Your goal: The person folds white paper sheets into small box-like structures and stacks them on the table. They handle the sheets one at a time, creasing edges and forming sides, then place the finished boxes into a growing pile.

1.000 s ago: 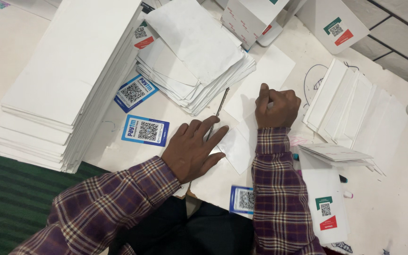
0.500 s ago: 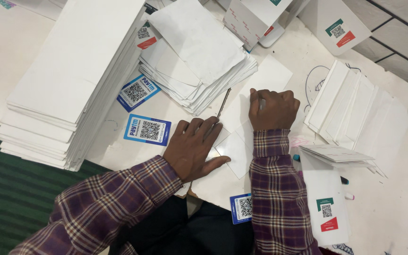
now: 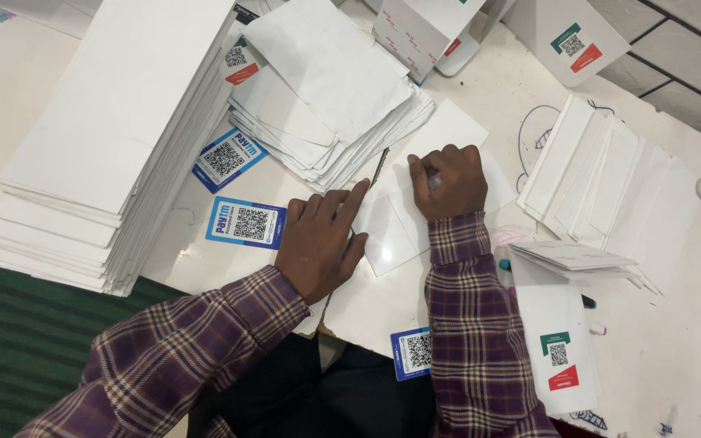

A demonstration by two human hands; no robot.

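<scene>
Your white sheet [image 3: 415, 219] lies mid-frame on the table [image 3: 675, 349], hemmed by the tall stack of white boards [image 3: 107, 138] at left, loose envelopes [image 3: 326, 89] above and fanned cards [image 3: 602, 178] at right. Your left hand [image 3: 322, 243] presses flat on its left part, fingers spread. Your right hand [image 3: 448, 182] is fisted on top; you cannot tell what it grips, and a thin stick [image 3: 379, 166] lies just beside.

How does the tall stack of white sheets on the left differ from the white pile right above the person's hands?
The tall stack is long, narrow sheets, squared up neatly and much thicker. The fanned pile holds shorter, wider pieces, slid askew so their edges splay out, and it sits lower. The stack reaches the table's near edge; the pile lies further in, just beyond the left hand and right hand. Both are plain white and unprinted on top.
</scene>
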